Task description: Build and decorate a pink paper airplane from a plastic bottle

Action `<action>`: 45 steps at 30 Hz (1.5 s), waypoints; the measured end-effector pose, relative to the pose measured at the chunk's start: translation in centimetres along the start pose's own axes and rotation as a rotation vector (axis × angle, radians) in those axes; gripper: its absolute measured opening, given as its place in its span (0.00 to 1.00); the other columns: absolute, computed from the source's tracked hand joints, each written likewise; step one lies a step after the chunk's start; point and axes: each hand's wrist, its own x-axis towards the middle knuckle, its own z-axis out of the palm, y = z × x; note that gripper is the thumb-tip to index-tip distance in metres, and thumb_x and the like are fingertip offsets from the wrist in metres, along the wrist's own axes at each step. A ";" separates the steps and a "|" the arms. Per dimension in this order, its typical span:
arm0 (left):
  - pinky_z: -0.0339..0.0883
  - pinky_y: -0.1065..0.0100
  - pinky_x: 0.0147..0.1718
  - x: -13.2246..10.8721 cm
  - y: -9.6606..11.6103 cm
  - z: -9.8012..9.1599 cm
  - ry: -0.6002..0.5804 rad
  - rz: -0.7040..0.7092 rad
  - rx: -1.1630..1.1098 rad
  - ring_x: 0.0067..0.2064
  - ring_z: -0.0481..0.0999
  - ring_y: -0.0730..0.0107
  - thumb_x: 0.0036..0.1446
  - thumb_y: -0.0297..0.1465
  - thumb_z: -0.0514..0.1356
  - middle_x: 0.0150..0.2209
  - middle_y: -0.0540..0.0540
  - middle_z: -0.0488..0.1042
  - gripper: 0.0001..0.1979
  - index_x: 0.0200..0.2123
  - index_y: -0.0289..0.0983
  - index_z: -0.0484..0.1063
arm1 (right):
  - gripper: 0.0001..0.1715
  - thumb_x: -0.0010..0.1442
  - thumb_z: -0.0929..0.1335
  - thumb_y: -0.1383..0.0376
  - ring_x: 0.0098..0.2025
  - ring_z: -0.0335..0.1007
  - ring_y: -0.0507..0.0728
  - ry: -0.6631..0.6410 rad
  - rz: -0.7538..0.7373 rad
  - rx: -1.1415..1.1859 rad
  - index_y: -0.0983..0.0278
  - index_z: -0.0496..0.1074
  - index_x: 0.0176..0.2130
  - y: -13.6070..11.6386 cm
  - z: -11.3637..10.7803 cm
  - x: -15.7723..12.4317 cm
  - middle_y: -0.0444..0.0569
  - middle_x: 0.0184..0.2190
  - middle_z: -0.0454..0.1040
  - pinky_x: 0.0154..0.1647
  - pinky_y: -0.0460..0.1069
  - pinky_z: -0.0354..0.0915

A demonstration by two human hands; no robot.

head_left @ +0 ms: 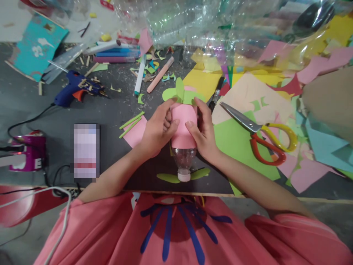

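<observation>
Between my two hands is a small clear plastic bottle (184, 156) wrapped in pink paper (184, 125), its white cap (184, 175) pointing toward me. Green paper leaves (179, 92) sit at its far end. My left hand (158, 127) is closed round the left side, thumb on the pink paper and forefinger by a leaf. My right hand (202, 129) grips the right side the same way, its forefinger at the right leaf. Beyond the cap, near the table edge, long green paper leaves (168, 178) show on both sides.
A blue glue gun (74, 86) and a phone (86, 151) lie at left. Open scissors (256, 129) rest on green paper (234, 143) at right. Markers (160, 74), paper scraps and clear plastic bottles (198, 22) lie at the back. Green strips (131, 122) are left of my hands.
</observation>
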 end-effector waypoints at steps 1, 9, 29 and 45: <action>0.65 0.74 0.28 0.0 0.1 -0.1 -0.014 0.028 0.037 0.30 0.68 0.77 0.65 0.46 0.47 0.37 0.48 0.67 0.23 0.59 0.43 0.56 | 0.29 0.64 0.60 0.52 0.67 0.51 0.60 -0.004 -0.004 -0.012 0.51 0.54 0.62 0.0 -0.1 0.1 0.47 0.63 0.58 0.67 0.63 0.52; 0.65 0.67 0.37 0.2 1.1 -0.8 -0.137 0.003 0.329 0.42 0.72 0.66 0.66 0.48 0.36 0.41 0.44 0.70 0.27 0.60 0.42 0.56 | 0.28 0.64 0.59 0.50 0.67 0.51 0.60 -0.017 0.021 -0.093 0.52 0.58 0.61 -0.1 -0.3 0.2 0.49 0.62 0.61 0.69 0.65 0.44; 0.63 0.69 0.33 0.9 1.4 -1.0 -0.209 -0.032 0.429 0.38 0.71 0.65 0.63 0.53 0.32 0.42 0.42 0.70 0.36 0.63 0.41 0.56 | 0.34 0.63 0.58 0.46 0.69 0.43 0.62 -0.047 -0.016 -0.166 0.49 0.49 0.65 0.8 -0.3 1.1 0.47 0.66 0.53 0.69 0.67 0.42; 0.63 0.66 0.37 1.3 1.2 -0.9 -0.226 -0.016 0.469 0.43 0.72 0.60 0.63 0.53 0.34 0.45 0.39 0.71 0.36 0.62 0.36 0.57 | 0.35 0.62 0.58 0.44 0.69 0.43 0.64 -0.086 -0.050 -0.155 0.50 0.52 0.63 1.4 -0.6 1.9 0.47 0.65 0.55 0.69 0.69 0.38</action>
